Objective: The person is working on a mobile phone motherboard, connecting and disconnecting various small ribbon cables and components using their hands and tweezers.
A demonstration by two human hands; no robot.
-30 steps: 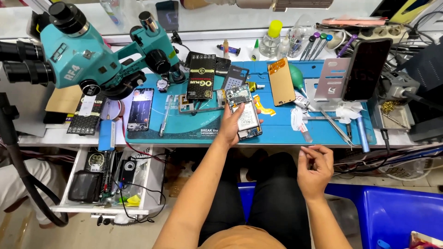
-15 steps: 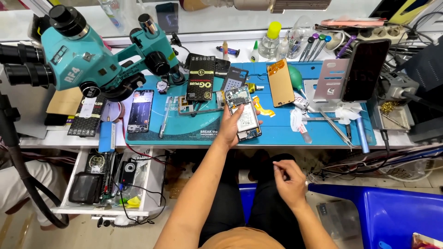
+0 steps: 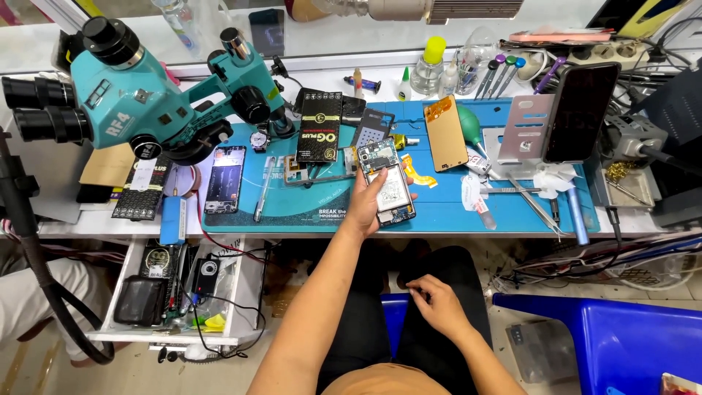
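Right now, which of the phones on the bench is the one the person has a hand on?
The opened phone at the mat's middle, its insides showing, lies under the left hand. The dark phone lies untouched by the microscope; another stands propped upright, far right.

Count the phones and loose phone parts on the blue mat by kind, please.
Opened phone under the left hand: 1
Opened phone lying left, by the microscope: 1
Phone propped upright on the stand: 1
Orange-backed screen panel: 1
Dark back cover: 1
Total: 5
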